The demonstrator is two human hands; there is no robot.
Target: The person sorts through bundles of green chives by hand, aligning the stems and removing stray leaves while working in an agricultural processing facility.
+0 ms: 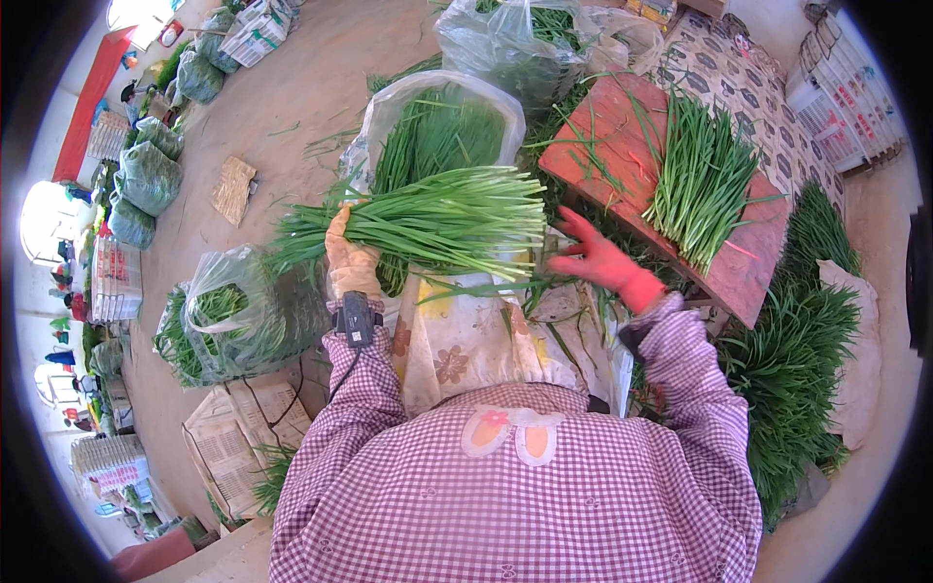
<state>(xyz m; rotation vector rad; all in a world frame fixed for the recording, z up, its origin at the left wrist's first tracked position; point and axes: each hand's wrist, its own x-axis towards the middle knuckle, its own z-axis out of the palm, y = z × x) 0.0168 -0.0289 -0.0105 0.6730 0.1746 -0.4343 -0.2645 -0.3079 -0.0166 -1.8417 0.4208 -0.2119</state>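
Note:
A thick bundle of green garlic chives (444, 222) lies sideways above my lap, its pale cut ends toward the right. My left hand (351, 251), in a tan glove, is wrapped around its leafy part. My right hand (605, 259), in a red glove, is empty with the fingers spread, just right of the cut ends. Beyond the bundle, an open clear plastic bag (514, 120) holds more chives. To the right, a worn red board (598, 124) carries another pile of chives (703, 175) and loose blades.
A large heap of chives (787, 357) stands at my right beside the board. Filled plastic bags (240, 313) sit at left and ahead (510, 44). White plastic crates (849, 95) are stacked at far right. A flattened cardboard piece (233, 191) lies on the floor.

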